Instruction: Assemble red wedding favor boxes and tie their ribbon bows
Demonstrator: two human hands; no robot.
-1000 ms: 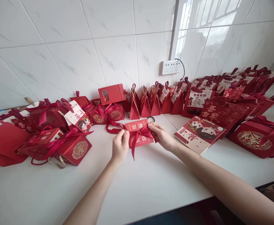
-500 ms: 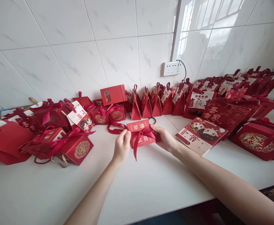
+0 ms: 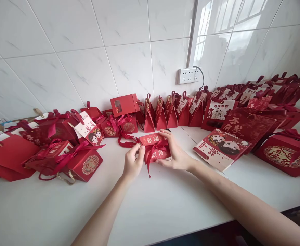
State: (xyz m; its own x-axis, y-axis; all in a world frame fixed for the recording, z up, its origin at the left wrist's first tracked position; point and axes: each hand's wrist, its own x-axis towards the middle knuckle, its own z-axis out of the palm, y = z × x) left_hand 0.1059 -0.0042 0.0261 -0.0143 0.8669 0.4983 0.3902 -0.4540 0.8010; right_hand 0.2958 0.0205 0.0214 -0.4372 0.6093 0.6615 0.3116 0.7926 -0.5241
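In the middle of the counter is a small red gift box (image 3: 150, 139) with gold lettering, tied with a dark red ribbon (image 3: 153, 149) in a bow. One ribbon end hangs down its front, and more ribbon trails off to the left. My left hand (image 3: 134, 160) is closed at the box's left edge, thumb pressed against the fingers by the ribbon. Around the box's right side my right hand (image 3: 175, 153) is wrapped, fingers over the top edge and thumb at the bottom. A black loop behind the box is mostly hidden by those fingers.
Red gift boxes (image 3: 88, 164) with bows are piled at left. Triangular red boxes (image 3: 161, 118) line the tiled wall. A flat card-like bag with cartoon faces (image 3: 221, 148) lies right of my hand, near a larger red box (image 3: 280, 155). A power strip (image 3: 189, 76) is on the wall.
My right hand has shifted from the box's upper right corner to a wider grip around its right side. My left hand stays at the left edge.
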